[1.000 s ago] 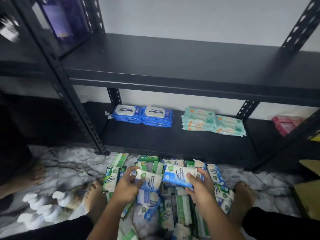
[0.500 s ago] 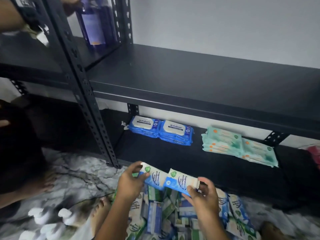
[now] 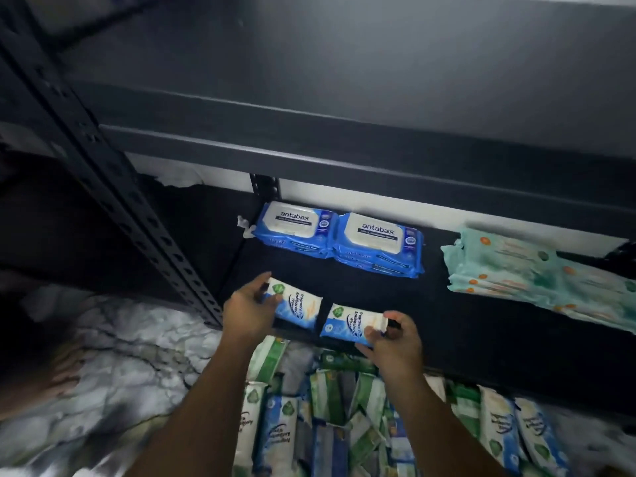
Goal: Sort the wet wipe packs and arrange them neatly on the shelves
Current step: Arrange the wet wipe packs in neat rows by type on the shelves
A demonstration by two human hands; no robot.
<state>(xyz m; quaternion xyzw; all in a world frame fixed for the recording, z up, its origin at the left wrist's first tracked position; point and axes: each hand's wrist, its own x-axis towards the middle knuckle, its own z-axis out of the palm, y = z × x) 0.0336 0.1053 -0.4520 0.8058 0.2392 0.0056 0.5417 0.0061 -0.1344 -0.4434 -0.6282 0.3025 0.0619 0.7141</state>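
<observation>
**At the bottom shelf: two small packs, one per hand, lined up at the front edge**

Down at the front of the bottom shelf (image 3: 447, 325), both hands are in play. The left hand (image 3: 247, 313) grips the left pack (image 3: 297, 306) by its left end, fingers curled under and thumb on top. The right hand (image 3: 392, 342) pinches the right pack (image 3: 351, 323) by its right end, fingertips (image 3: 370, 333) closed on the seal.

Both are blue-and-white antibacterial wipe packs. Each lies with its long axis running across the shelf, end to end, with a narrow gap between them. The left pack sits slightly deeper than the right. I cannot tell whether either is resting on the board or just above it.

Here is what the set-down turns on: open shelf lies straight ahead of the fingers, between these packs and the two blue Antabax packs (image 3: 337, 237) at the back wall. The left hand is nearer that pair. A stack of mint-green packs (image 3: 509, 270) sits well off to the right.

The shelf is dark, flat and matte. An upper shelf (image 3: 344, 108) hangs overhead, so headroom looks limited, and a perforated upright (image 3: 113, 187) stands at left. Behind the wrists, a jumbled pile of packs (image 3: 330, 428) waits on the marbled floor (image 3: 130, 356). Plenty remains to sort, I'd judge.
</observation>
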